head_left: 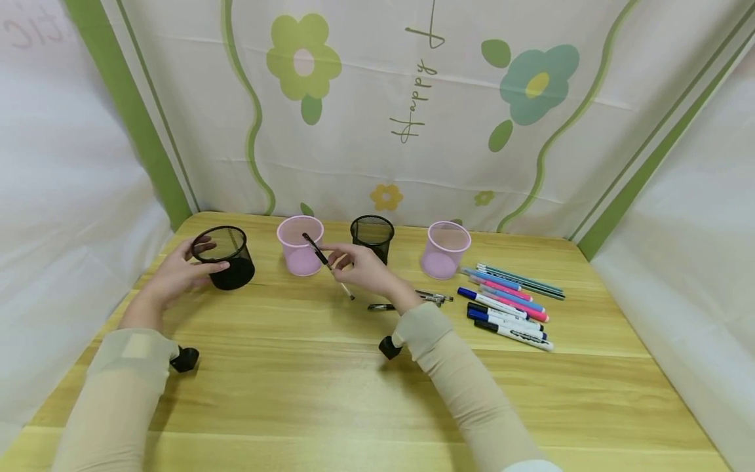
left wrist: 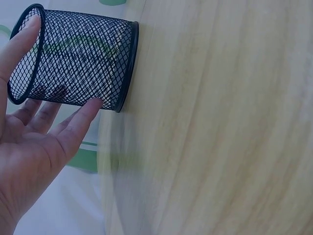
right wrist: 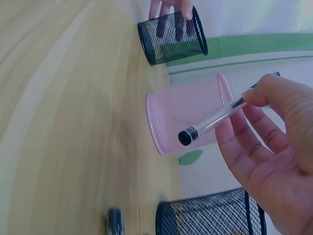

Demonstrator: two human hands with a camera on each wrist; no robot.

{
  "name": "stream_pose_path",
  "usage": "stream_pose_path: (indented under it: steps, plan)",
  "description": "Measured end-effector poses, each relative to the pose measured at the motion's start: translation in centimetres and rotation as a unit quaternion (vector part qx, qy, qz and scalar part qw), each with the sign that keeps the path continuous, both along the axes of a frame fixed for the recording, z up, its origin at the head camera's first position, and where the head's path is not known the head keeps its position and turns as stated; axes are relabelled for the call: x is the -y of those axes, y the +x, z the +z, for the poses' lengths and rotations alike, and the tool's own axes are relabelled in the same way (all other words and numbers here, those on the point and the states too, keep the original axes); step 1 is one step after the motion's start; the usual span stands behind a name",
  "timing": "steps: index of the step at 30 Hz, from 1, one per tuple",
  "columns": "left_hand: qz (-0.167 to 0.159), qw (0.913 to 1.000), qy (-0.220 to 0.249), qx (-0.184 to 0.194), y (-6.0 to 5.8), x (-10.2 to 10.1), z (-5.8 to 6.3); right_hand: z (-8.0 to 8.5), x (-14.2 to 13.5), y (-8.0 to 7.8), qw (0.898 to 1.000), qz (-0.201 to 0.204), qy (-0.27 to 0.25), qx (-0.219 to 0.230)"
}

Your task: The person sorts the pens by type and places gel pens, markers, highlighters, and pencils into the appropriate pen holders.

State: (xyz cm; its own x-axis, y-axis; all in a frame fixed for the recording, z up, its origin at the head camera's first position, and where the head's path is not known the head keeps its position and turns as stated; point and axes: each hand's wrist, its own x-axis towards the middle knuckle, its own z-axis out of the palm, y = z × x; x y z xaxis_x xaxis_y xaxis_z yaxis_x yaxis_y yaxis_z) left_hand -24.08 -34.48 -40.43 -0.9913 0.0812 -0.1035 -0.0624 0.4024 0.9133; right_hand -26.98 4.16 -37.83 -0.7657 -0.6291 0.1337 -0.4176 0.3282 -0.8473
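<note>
At the far left, my left hand [head_left: 177, 272] holds a black mesh pen cup [head_left: 232, 273], its thumb at the rim and its fingers along the side. In the left wrist view this cup [left wrist: 80, 58] stands upright on the table. My right hand [head_left: 367, 267] pinches a pen [head_left: 320, 255] with a clear barrel and black parts between thumb and fingers. The pen is tilted in the air, overlapping the rim of a pink mesh cup [head_left: 303, 260] in the head view. In the right wrist view, the pen [right wrist: 215, 119] crosses in front of that pink cup [right wrist: 181, 115].
A second black mesh cup [head_left: 368, 231] stands behind my right hand, and another pink cup [head_left: 441, 262] is to its right. Several clear pens [head_left: 433, 297] lie near my right wrist. Farther right lie pencils [head_left: 531, 284], pink and blue pens [head_left: 510, 294] and white-barrelled markers [head_left: 510, 330].
</note>
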Motion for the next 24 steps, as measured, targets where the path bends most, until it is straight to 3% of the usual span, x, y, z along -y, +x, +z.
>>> stream_pose_path:
  steps: [8,15,24]
  plan:
    - [-0.003,1.0,-0.005,-0.001,-0.3,-0.1,0.0,-0.2,2.0,-0.2,0.997,-0.035,-0.063,0.016]
    - [-0.002,1.0,-0.007,-0.001,-0.3,0.0,0.0,-0.2,4.3,-0.1,0.986,-0.06,-0.147,0.054]
    - [-0.002,0.9998,-0.013,-0.011,-0.2,0.1,0.0,-0.1,6.7,-0.3,0.972,-0.068,-0.212,0.072]
